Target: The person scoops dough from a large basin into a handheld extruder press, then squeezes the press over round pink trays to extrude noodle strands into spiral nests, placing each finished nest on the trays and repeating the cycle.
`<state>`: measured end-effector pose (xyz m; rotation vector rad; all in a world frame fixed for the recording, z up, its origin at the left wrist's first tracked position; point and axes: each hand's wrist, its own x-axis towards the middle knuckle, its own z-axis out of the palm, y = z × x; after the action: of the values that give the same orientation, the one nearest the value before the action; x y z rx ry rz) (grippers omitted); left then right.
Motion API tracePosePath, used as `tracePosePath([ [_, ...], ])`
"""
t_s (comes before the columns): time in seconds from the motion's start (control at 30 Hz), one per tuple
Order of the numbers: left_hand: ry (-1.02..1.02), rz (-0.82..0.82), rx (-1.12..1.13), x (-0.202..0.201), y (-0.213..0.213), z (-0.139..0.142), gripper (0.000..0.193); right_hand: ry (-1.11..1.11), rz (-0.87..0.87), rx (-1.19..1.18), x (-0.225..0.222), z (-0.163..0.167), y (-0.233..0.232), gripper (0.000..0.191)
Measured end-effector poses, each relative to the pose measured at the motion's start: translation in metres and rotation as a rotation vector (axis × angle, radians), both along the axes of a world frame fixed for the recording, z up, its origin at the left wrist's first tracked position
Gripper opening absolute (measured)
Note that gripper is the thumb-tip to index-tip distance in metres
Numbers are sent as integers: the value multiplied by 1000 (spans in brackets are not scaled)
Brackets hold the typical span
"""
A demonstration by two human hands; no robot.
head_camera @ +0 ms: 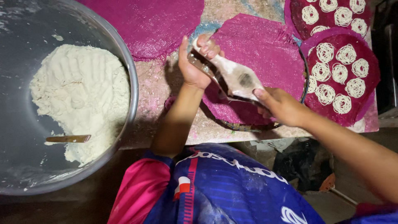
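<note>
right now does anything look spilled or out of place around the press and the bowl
Mostly small mess. White flour or dough residue is smeared over the tabletop around the pink mats. A small spatula lies half sunk in the dough inside the metal bowl. Both hands grip the dough-coated press normally; the noodle coils sit neatly.

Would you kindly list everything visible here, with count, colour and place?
Metal basin: one, grey, left.
Dough: one mound, off-white, in the basin.
Spatula: one, brown, stuck in the dough.
Mesh mats: several, magenta, across the table.
Noodle coils: many, white, on the right-hand mats.
Round tray: one, under the centre mat.
Noodle press: one, flour-coated, over the centre mat.
Shirt: blue and pink, bottom.
Left hand: grips the press's far end.
Right hand: grips the near end.
</note>
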<state>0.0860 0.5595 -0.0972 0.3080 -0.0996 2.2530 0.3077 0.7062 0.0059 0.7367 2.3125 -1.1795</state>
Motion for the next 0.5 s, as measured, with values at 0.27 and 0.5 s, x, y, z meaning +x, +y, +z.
tracePosePath([
  [0.27,-63,43,-60,19,18,2,40,-26,-9,64,3,25,7,68],
  [0.5,8,62,-76,-4,6,1,46,62,21,27,-5,15,-9,67],
])
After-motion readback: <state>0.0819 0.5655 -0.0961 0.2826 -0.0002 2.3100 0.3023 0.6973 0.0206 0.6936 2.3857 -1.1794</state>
